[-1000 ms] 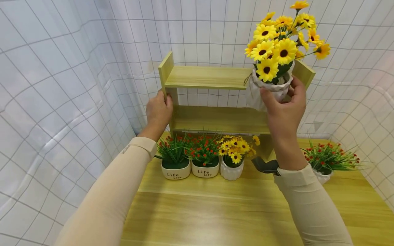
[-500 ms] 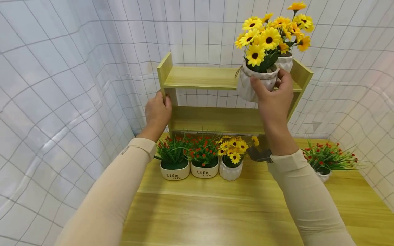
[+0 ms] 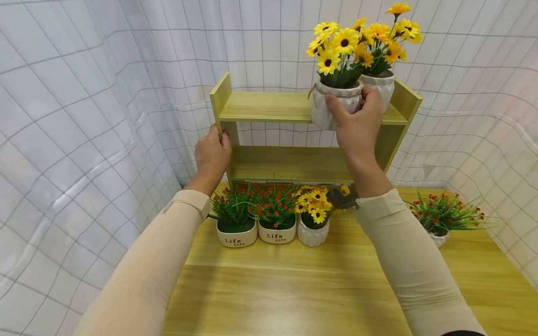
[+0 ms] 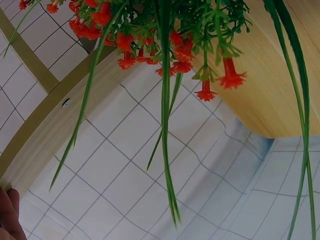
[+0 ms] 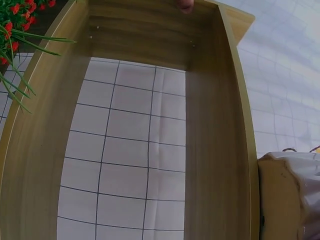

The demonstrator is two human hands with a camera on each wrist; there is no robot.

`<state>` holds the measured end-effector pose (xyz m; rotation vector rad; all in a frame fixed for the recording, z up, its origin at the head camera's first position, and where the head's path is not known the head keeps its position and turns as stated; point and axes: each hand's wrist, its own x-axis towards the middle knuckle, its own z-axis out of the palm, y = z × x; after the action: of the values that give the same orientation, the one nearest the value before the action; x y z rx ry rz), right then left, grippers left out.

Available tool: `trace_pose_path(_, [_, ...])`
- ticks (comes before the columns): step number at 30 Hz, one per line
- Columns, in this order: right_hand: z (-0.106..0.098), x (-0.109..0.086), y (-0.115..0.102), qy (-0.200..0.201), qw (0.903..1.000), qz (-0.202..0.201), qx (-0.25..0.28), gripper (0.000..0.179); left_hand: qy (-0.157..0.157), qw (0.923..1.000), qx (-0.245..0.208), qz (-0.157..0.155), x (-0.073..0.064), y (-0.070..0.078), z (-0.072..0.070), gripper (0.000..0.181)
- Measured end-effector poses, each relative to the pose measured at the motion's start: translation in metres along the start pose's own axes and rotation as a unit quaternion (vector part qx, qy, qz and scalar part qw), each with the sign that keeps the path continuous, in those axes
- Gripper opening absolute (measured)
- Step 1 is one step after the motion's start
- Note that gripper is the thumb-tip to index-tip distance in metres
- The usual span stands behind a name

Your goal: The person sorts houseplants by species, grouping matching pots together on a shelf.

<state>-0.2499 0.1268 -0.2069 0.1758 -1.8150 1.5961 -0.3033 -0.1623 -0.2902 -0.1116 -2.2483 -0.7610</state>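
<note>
My right hand (image 3: 359, 126) grips a white flowerpot (image 3: 322, 112) of yellow sunflowers, thumb on its front. The pot overlaps the front edge of the top board of a wooden shelf (image 3: 269, 106). In the right wrist view, the base of the held flowerpot (image 5: 282, 200) shows right beside that board. A second white pot of sunflowers (image 3: 385, 88) stands on the top board at the right end, just behind my right hand. My left hand (image 3: 211, 156) holds the shelf's left side panel; its fingers (image 4: 9, 215) show at the panel's edge in the left wrist view.
Before the shelf, on the wooden table (image 3: 260, 289), stand two red-flowered "Life" pots (image 3: 237, 235) (image 3: 277, 233) and a small sunflower pot (image 3: 313, 233). Another red-flowered plant (image 3: 441, 217) stands to the right. Grid-patterned curtains (image 3: 84, 116) enclose the sides and back.
My right hand has carried the sunflower pot left and slightly down toward the top board, uncovering the second sunflower pot behind it. My left hand keeps its hold on the side panel.
</note>
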Motion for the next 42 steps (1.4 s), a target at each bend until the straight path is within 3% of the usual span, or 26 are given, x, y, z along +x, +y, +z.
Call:
trace_pose_path(10, [0.02, 0.011, 0.012, 0.005, 0.9996, -0.002, -0.029, 0.068, -0.008, 1.0, 0.001, 0.001, -0.002, 0.0, -0.001, 0.028])
trace_pose_path(17, [0.032, 0.018, 0.012, 0.009, 0.9951, 0.003, -0.098, 0.075, -0.009, 1.0, 0.001, 0.0, -0.002, 0.001, 0.0, 0.027])
trace_pose_path(28, [0.037, 0.028, 0.008, -0.001, 0.9798, 0.017, -0.199, 0.082, -0.005, 1.0, 0.001, 0.005, 0.0, 0.005, 0.001, 0.028])
trace_pose_path(42, [0.042, 0.027, 0.012, -0.009, 0.9784, 0.02, -0.205, 0.088, -0.006, 1.0, 0.002, -0.002, 0.0, 0.002, -0.001, 0.029])
